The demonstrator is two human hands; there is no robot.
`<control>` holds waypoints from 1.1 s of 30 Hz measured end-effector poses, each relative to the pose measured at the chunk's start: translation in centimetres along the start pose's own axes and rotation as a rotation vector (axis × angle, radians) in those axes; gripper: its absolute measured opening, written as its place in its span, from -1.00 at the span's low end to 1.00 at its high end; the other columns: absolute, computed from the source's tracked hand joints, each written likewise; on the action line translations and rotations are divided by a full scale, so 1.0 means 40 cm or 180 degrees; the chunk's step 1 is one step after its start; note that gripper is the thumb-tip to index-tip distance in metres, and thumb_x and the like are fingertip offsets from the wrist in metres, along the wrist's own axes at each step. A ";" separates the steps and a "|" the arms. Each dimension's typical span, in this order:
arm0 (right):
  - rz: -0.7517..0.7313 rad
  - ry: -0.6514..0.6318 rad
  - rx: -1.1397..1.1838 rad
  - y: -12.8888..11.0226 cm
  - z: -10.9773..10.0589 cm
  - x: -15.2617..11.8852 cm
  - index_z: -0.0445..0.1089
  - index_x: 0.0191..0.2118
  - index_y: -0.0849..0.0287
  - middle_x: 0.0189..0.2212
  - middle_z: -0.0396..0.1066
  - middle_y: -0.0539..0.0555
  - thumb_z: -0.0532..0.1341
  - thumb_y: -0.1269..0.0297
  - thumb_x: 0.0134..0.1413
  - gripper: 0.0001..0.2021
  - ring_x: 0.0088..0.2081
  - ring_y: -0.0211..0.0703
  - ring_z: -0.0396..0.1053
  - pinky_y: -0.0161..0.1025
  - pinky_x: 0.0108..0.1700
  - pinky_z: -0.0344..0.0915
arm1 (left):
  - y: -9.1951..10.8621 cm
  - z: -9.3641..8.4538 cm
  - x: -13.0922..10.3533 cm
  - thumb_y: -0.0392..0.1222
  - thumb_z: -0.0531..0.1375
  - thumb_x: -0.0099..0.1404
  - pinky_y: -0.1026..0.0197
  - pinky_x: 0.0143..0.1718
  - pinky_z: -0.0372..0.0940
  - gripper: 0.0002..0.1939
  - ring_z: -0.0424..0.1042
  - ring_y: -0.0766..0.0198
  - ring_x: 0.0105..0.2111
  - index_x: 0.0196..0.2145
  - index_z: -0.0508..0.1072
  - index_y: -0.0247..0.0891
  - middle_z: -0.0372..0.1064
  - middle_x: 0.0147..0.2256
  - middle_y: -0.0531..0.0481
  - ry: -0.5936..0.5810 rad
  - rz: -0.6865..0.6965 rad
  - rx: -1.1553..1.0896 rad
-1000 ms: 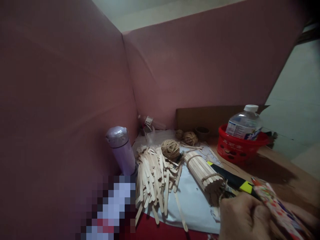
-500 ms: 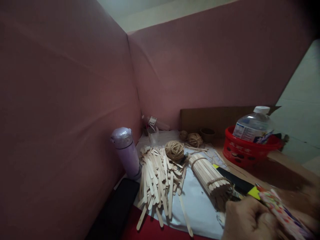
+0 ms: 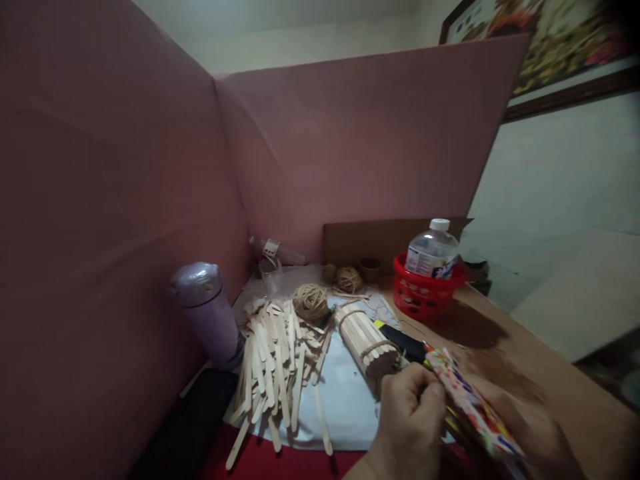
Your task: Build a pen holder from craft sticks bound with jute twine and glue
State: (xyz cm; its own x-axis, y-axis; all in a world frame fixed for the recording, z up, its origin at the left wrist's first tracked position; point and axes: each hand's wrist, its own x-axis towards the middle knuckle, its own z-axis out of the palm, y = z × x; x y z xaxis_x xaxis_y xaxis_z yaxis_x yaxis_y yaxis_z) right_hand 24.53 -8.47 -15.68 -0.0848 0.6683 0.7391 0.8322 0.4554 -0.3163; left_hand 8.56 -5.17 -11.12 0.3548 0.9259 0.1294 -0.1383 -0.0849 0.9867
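Head view: the right hand [image 3: 530, 430] has its grip closed around a patterned tool [image 3: 467, 393] with an orange tip, angled toward the far side of the table [image 3: 540, 360]. The left hand [image 3: 413, 410] is positioned beside this tool, fingers curled; whether its grip contains anything cannot be told. A twine-bound stick bundle [image 3: 361, 339] rests on the white sheet [image 3: 345, 407], just beyond the left hand. Loose sticks [image 3: 275, 367] lie to its left; a twine ball [image 3: 311, 302] is located behind them. A red basket [image 3: 423, 293] holds a clear bottle [image 3: 433, 253].
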 end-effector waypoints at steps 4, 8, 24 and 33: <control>-0.0408 -0.0467 0.0240 0.026 -0.008 0.018 0.11 0.10 0.08 -0.39 0.47 0.13 -0.09 0.03 0.27 -0.61 -0.43 -0.07 0.48 -0.25 -0.44 0.34 | -0.011 0.000 -0.001 -0.11 0.07 0.23 0.31 -0.59 -0.08 -0.73 -0.04 0.41 -0.59 -0.58 0.17 -0.23 0.01 -0.61 0.14 -0.0047 0.0028 -0.0122; -0.0154 -0.0488 0.0644 0.017 -0.008 0.021 0.17 0.03 0.09 -0.42 0.43 0.06 -0.07 0.05 0.26 -0.66 -0.45 -0.14 0.44 -0.30 -0.42 0.31 | -0.010 0.003 -0.003 -0.04 0.05 0.28 0.31 -0.60 -0.09 -0.70 -0.06 0.42 -0.60 -0.54 0.17 -0.22 -0.01 -0.61 0.17 -0.0156 0.0057 -0.0232; 0.1521 -0.0563 -0.0050 0.110 -0.130 0.094 0.29 0.00 0.05 -0.32 0.53 0.06 0.06 0.10 0.14 -0.66 -0.35 -0.02 0.50 -0.26 -0.40 0.31 | 0.033 -0.067 0.040 0.00 0.04 0.29 0.29 -0.54 0.00 -0.62 0.01 0.36 -0.58 -0.62 0.13 -0.20 -0.02 -0.62 0.16 0.1524 0.0933 0.1068; 0.0837 -0.1191 -0.0422 0.188 -0.152 0.070 0.37 0.02 0.14 -0.06 0.45 0.17 0.02 0.23 0.18 -0.65 -0.08 0.01 0.41 -0.06 -0.06 0.31 | 0.026 -0.114 0.071 -0.10 0.07 0.24 0.28 -0.45 0.10 -0.79 0.20 0.30 -0.53 -0.52 0.25 -0.20 0.18 -0.59 0.15 0.2060 0.0791 0.1389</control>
State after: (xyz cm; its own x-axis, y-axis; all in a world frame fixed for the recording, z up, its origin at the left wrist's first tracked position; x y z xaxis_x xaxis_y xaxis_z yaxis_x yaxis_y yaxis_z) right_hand 33.88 -6.73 -12.38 -0.0332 0.9279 0.3713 0.9126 0.1796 -0.3674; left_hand 5.21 -0.93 -10.16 -0.2611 0.8790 0.3989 0.2771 -0.3276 0.9033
